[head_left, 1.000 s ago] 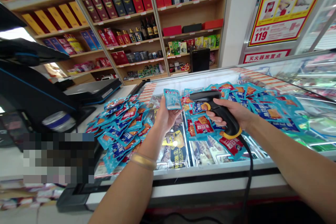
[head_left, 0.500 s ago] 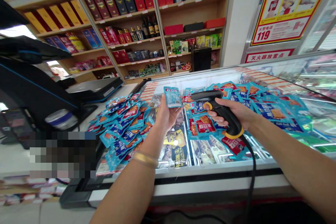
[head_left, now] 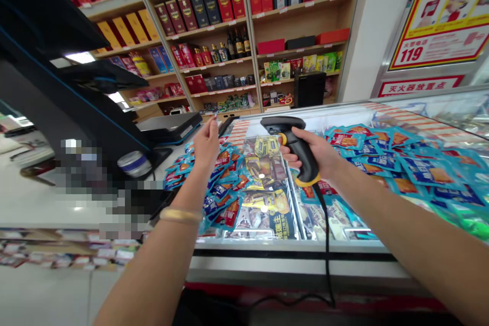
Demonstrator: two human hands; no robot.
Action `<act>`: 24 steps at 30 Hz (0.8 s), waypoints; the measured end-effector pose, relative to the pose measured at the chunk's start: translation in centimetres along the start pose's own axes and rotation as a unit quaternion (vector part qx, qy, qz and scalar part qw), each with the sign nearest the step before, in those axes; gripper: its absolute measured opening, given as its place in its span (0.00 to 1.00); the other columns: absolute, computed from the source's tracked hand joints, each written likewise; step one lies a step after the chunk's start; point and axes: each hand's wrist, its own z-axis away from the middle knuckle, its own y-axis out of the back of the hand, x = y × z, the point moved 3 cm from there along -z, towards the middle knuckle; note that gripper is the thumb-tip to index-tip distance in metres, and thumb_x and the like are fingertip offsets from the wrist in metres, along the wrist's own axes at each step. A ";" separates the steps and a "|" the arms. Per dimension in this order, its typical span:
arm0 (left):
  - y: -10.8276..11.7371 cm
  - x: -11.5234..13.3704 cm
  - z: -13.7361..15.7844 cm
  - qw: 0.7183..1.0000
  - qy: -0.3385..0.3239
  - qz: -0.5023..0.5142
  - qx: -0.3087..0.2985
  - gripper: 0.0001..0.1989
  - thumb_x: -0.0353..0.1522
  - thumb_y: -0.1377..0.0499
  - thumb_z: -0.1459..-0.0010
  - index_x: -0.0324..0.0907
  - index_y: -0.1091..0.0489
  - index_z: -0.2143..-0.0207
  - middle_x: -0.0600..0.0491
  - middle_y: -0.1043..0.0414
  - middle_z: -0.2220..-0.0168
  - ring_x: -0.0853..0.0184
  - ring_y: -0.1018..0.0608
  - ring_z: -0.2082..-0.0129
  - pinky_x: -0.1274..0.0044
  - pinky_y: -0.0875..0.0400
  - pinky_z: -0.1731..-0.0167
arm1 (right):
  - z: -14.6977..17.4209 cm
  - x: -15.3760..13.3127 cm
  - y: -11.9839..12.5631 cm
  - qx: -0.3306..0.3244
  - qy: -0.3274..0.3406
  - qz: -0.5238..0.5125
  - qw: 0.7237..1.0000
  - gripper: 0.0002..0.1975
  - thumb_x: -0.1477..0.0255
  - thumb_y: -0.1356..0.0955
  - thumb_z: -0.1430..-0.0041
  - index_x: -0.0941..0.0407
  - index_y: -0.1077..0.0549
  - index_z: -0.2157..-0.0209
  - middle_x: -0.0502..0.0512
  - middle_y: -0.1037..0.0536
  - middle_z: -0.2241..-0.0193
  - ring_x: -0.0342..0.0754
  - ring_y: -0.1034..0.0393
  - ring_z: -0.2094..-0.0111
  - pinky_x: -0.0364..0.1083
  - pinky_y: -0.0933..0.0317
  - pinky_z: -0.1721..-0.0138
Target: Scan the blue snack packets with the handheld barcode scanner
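My right hand [head_left: 309,155] is wrapped round the grip of a black and yellow barcode scanner [head_left: 301,155], its head pointing left and its cord hanging down over the freezer's front edge. Above the left pile of blue snack packets [head_left: 225,188], my left hand [head_left: 207,142] is raised with its fingers pinched together. Only a tiny bluish bit shows at those fingertips, so I cannot make out what they hold. Another spread of snack packets [head_left: 385,158] lies to the right, beyond my right hand. A gold bangle [head_left: 180,215] circles my left wrist.
The glass-topped chest freezer [head_left: 267,262] holds wrapped frozen goods under the packets. At the left stand a dark checkout terminal [head_left: 95,112], a flat scale [head_left: 171,127] and a round tub [head_left: 134,164]. Shelves with boxes and bottles [head_left: 214,30] line the back.
My left hand has moved left from beside the scanner to above the left pile; the packet it held no longer shows clearly. The scanner has shifted a little left. The view has turned left.
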 end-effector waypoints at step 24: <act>-8.1 3.4 5.7 0.956 -0.187 -0.098 -0.203 0.31 0.43 0.40 0.42 0.40 0.37 0.39 0.39 0.33 0.41 0.55 0.32 0.40 0.62 0.41 0.38 | 3.1 -3.3 3.5 0.074 0.042 -0.014 0.996 0.14 0.64 0.41 0.33 0.59 0.32 0.64 0.52 0.34 0.77 0.39 0.42 0.82 0.36 0.43 0.86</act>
